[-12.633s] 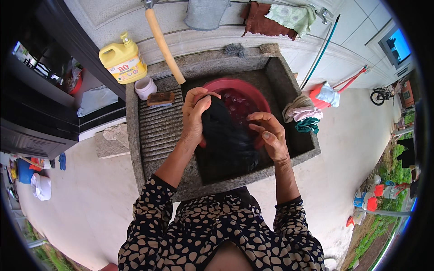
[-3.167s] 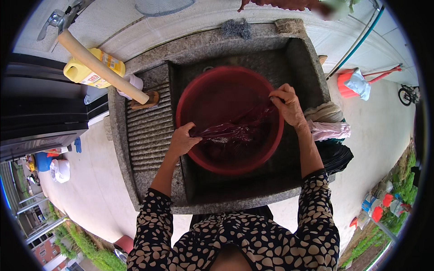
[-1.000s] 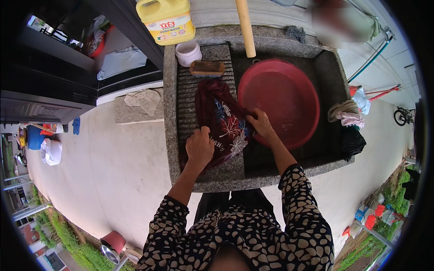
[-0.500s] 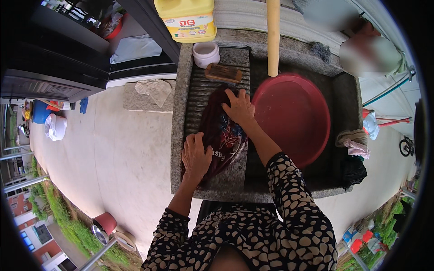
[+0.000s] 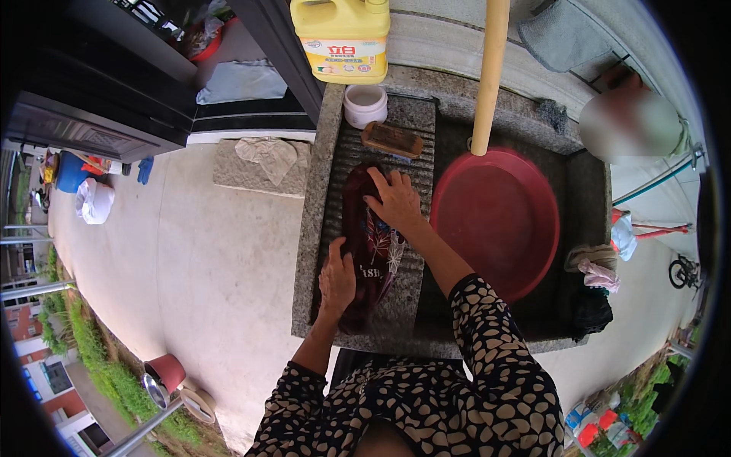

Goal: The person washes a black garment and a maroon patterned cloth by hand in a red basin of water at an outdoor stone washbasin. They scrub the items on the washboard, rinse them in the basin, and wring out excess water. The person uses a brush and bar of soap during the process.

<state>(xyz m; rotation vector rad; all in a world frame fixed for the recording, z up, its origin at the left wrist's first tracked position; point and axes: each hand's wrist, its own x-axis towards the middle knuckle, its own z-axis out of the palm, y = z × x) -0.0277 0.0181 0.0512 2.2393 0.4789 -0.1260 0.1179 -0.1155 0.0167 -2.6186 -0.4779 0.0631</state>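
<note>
A wet dark red garment [image 5: 369,263] with a printed pattern lies lengthwise on the ribbed washboard [image 5: 423,183] of a stone sink. My right hand [image 5: 397,199] has its bent fingers and thumb on the garment's far part. At the garment's left edge, my left hand [image 5: 336,282] curls its fingers on the cloth, thumb toward the middle. Just beyond the garment is a wooden scrub brush [image 5: 391,140], and behind that a white tub [image 5: 365,105]. To the right, a red basin [image 5: 495,221] of cloudy water sits in the sink.
A yellow jug [image 5: 343,42] stands at the back left rim. A wooden pole [image 5: 491,76] slants down over the basin's far edge. Cloths [image 5: 594,266] hang over the right rim, with a dark bundle [image 5: 592,311] below. Left of the sink lies a stone slab [image 5: 228,174] with a rag.
The garment is gathered into a narrower, longer strip, and its print is partly folded away. Both hands stay on it. The whole view has shifted slightly.
</note>
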